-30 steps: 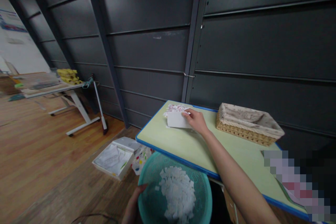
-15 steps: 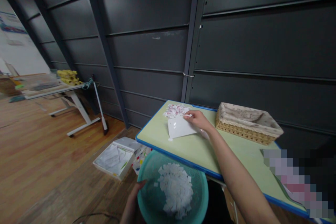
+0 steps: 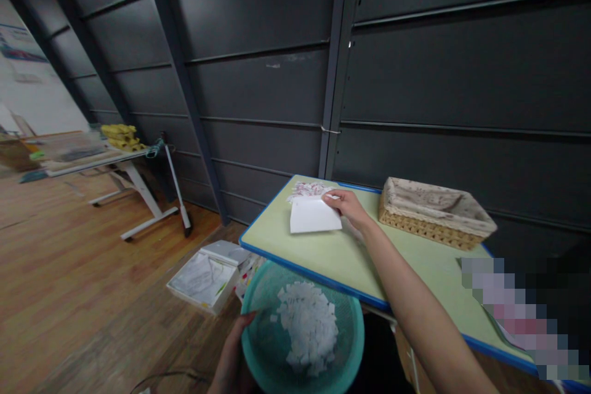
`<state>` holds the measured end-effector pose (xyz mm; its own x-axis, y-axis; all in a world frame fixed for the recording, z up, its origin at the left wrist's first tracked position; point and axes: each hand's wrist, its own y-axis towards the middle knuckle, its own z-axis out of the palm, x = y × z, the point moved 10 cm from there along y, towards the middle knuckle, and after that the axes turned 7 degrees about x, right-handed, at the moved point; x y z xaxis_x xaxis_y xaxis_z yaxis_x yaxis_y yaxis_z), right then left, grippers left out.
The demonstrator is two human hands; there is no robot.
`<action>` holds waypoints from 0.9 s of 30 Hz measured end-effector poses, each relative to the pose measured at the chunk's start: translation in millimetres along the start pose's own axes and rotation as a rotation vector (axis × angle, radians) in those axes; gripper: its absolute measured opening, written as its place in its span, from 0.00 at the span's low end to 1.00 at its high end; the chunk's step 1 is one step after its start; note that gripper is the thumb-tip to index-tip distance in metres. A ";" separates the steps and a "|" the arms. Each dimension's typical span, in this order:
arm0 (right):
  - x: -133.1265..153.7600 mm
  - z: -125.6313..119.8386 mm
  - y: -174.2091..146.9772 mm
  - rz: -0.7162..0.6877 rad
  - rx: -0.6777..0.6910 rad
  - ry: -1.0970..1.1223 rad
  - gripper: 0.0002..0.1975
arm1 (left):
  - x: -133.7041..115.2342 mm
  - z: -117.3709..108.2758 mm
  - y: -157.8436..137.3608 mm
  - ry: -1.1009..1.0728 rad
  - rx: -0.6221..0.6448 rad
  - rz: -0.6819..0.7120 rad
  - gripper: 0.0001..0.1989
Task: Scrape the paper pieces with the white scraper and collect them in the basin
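Note:
My right hand (image 3: 347, 206) pinches the upper right edge of a white sheet (image 3: 316, 215), a stiff-looking piece of paper or card, over the table. Right behind the sheet lies a pile of pink and white paper scraps (image 3: 308, 188). My left hand (image 3: 237, 335) grips the left rim of a green plastic basket (image 3: 249, 295), its thumb over the rim and the other fingers hidden beneath. Inside that basket is a heap of small white paper pieces (image 3: 310, 326). The basket is held just below the table's front edge.
The pale green table (image 3: 272, 234) has a blue edge. A cloth-lined wicker basket (image 3: 434, 215) stands at its back right, near a blurred-out item (image 3: 517, 314). A white box (image 3: 201, 280) sits on the floor to the left. Dark metal panels (image 3: 258, 92) rise behind.
The white sheet has turned in my right hand and moved slightly left and up. Its lower edge now looks level. My left hand still holds the basket.

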<state>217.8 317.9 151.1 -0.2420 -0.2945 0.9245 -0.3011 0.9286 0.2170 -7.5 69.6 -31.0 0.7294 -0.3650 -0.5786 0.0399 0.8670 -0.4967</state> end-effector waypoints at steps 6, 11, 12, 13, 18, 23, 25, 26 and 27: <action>1.9 -47.6 -4.1 -0.035 -0.401 -0.332 0.18 | 6.2 -8.2 6.0 0.022 -0.001 -0.042 0.20; 1.9 -29.8 0.6 -0.082 -0.319 -0.430 0.17 | 3.1 -5.5 1.8 0.005 -0.063 -0.040 0.28; 1.1 -26.2 1.8 -0.084 -0.295 -0.438 0.17 | 1.9 -2.7 -0.5 0.010 -0.065 -0.042 0.30; 0.2 -23.7 2.7 -0.082 -0.274 -0.445 0.17 | -0.1 0.8 -2.8 0.020 -0.060 -0.040 0.32; -2.5 -30.5 3.1 -0.065 -0.291 -0.421 0.17 | -4.5 12.0 -8.6 0.003 -0.029 -0.042 0.35; -4.6 -20.9 6.0 -0.108 -0.247 -0.315 0.20 | 0.6 12.8 -8.9 0.004 -0.056 -0.063 0.30; -3.8 -13.5 7.0 -0.122 -0.211 -0.319 0.20 | 0.7 13.3 -9.4 0.011 -0.060 -0.053 0.30; -2.8 -11.5 6.9 -0.125 -0.200 -0.336 0.19 | 0.4 13.7 -9.7 0.017 -0.059 -0.048 0.30; -1.6 -11.2 6.5 -0.124 -0.193 -0.353 0.18 | -0.4 13.5 -10.1 0.024 -0.060 -0.043 0.29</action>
<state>226.6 327.0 154.6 -0.5262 -0.4347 0.7309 -0.1777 0.8967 0.4054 1.0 65.6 -17.1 0.7112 -0.4098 -0.5712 0.0292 0.8290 -0.5584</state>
